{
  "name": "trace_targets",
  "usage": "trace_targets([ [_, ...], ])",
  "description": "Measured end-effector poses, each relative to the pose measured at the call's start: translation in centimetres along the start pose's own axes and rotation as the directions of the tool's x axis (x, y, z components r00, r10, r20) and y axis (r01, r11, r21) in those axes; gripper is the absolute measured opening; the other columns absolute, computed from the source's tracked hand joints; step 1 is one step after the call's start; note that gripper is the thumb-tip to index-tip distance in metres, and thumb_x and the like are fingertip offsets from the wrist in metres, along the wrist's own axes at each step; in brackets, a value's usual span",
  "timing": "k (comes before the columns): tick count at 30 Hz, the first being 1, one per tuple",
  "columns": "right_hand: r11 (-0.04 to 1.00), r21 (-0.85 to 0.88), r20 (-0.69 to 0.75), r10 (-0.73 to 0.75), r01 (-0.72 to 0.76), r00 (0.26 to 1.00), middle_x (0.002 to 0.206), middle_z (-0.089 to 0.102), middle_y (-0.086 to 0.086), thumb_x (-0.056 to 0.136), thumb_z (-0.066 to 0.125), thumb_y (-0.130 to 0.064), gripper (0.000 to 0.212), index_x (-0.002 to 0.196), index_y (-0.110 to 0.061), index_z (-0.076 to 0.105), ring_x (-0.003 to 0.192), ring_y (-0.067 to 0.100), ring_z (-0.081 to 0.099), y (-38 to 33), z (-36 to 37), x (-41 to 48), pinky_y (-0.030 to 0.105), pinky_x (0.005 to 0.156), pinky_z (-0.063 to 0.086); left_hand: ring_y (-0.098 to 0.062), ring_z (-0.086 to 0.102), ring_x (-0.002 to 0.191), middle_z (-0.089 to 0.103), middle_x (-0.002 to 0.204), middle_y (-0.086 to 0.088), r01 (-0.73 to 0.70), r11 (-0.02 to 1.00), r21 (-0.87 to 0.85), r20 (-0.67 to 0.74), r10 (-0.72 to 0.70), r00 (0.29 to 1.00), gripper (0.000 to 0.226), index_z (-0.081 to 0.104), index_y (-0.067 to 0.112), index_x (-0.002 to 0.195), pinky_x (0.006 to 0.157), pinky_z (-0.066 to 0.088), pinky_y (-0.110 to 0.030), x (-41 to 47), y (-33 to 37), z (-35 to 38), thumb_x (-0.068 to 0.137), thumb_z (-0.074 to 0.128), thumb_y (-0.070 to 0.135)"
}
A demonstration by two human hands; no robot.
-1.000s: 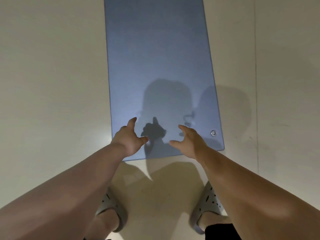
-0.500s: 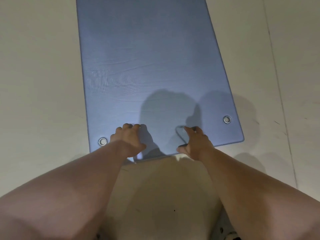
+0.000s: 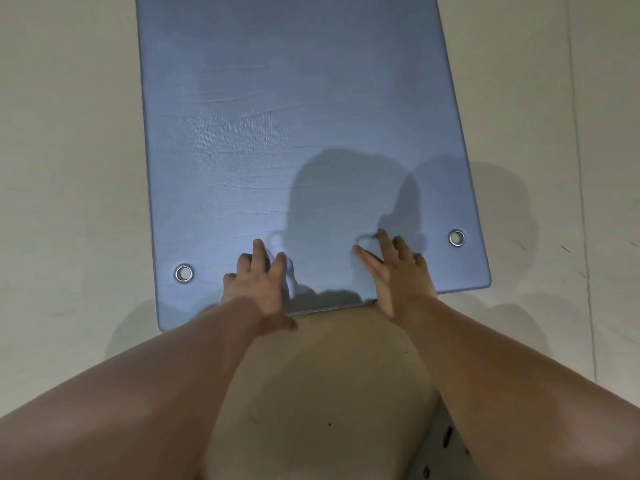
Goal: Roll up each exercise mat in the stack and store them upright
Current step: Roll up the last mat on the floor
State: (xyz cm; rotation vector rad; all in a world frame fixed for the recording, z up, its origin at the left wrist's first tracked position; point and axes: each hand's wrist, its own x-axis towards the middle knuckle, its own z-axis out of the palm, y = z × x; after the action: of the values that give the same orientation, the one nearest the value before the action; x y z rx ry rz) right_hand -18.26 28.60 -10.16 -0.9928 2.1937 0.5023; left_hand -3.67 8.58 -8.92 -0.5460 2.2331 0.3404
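- Left grip (image 3: 258,285) lies on the near edge of the blue mat (image 3: 294,116), with its fingers fairly straight and flat on top and its thumb off the edge, over the floor (image 3: 69,168).
- Right grip (image 3: 398,275) rests on the same edge near it, fingers spread and pressed on the surface.
- Whether either thumb is tucked under the edge cannot be told.
- The mat lies flat and unrolled on the pale floor, stretching away from the person.
- A left eyelet (image 3: 184,273) and a right eyelet (image 3: 456,237) sit near its near corners, one outside each grip.
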Motion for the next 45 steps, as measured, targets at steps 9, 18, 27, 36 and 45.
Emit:
trace_targets([
  [9,0.956,0.136,-0.017,-0.26,0.26,0.965,0.154,0.048,0.015,0.093,0.07,-0.033,0.045,0.132,-0.013,0.063,0.133,0.036,0.053,1.9,-0.7,-1.2,0.038,0.104,0.042,-0.039,0.026,0.141,-0.001,0.162,-0.021,0.037,0.988,0.15,0.001,-0.038,0.999,0.141,0.007,0.022,0.158,0.112,0.031,-0.052,-0.3,0.6,0.1,0.051,0.081,0.077],
  [18,0.966,0.255,-0.176,-0.006,0.051,0.984,0.11,0.074,0.007,0.109,0.047,-0.036,0.029,0.119,-0.019,0.069,0.102,0.034,0.067,1.2,-2.3,-2.8,0.037,0.079,0.044,-0.022,0.055,0.105,0.054,0.118,0.004,-0.302,0.942,0.144,-0.2,0.326,0.924,0.066,0.058,0.024,0.125,0.09,0.044,-0.036,-0.1,0.3,-3.9,0.074,0.063,0.067],
  [27,0.846,0.498,-0.188,0.319,-0.19,0.929,0.089,0.068,0.007,0.109,0.044,-0.037,0.032,0.099,-0.018,0.067,0.08,0.027,0.057,-1.6,-5.5,-1.4,0.035,0.068,0.043,-0.031,0.057,0.085,0.065,0.1,-0.007,-0.355,0.934,0.034,-0.281,0.349,0.894,0.023,0.061,0.028,0.116,0.067,0.033,-0.033,-2.5,0.7,-6.1,0.101,0.045,0.032],
  [36,0.891,0.445,-0.179,0.191,-0.094,0.965,0.116,0.062,0.008,0.109,0.046,-0.022,0.026,0.122,-0.015,0.067,0.105,0.03,0.064,-8.0,-9.0,-1.4,0.035,0.085,0.055,-0.031,0.05,0.075,0.047,0.08,-0.002,-0.043,0.994,-0.097,-0.353,0.006,0.935,0.015,0.041,0.019,0.1,0.07,0.038,-0.036,-0.9,-5.0,-5.6,0.093,0.044,0.005],
  [45,0.989,0.029,-0.671,-0.086,0.142,0.736,0.142,0.056,0.017,0.076,0.079,-0.027,0.065,0.136,-0.008,0.063,0.132,0.035,0.041,-10.0,-5.5,-1.6,0.052,0.107,0.03,-0.026,0.053,0.081,0.057,0.086,-0.001,-0.014,1.0,-0.007,-0.363,0.01,0.932,0.022,0.051,0.02,0.102,0.08,0.033,-0.037,4.2,-6.8,-8.9,0.09,0.046,0.002],
])
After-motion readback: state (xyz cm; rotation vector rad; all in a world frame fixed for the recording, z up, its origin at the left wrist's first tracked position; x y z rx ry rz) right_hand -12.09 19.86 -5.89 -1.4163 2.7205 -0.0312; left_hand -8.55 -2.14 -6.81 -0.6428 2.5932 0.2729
